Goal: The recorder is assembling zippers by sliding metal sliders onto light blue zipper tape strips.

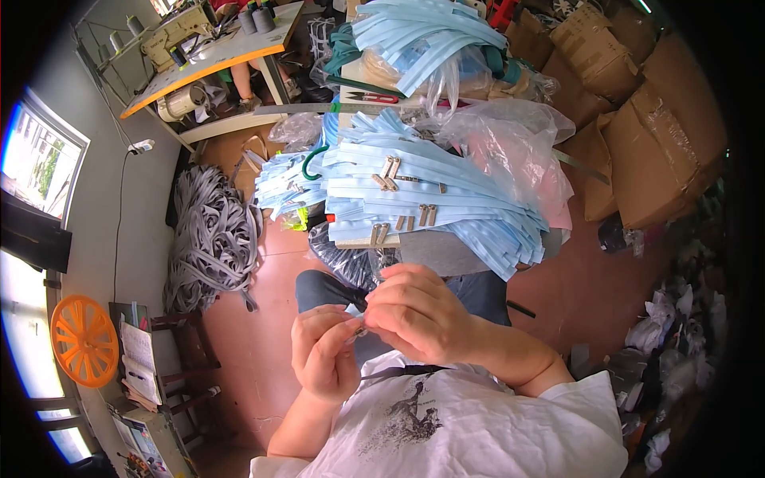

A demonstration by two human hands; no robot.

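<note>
Close in front of my chest, both hands meet with their fingertips almost touching. My left hand [325, 350] is closed in a pinch at a small shiny metal piece [359, 331]. A short bit of light blue strip [352, 310] shows at the same fingertips. My right hand [416, 315] is closed too, its fingers bent down toward that spot; they cover whatever they hold. Beyond the hands, a thick pile of light blue zipper strips [414, 187] lies fanned over a worktable. Several small metal pieces resembling zipper pulls [387, 174] rest in groups on the pile.
More blue strips [430, 36] lie farther back, near red-handled snips [373, 97] and clear plastic bags [510, 127]. Grey strips [211, 239] heap on the floor at left. Cardboard boxes [653, 151] stand at right. A sewing machine [179, 36] and a seated person's legs [243, 84] appear far left.
</note>
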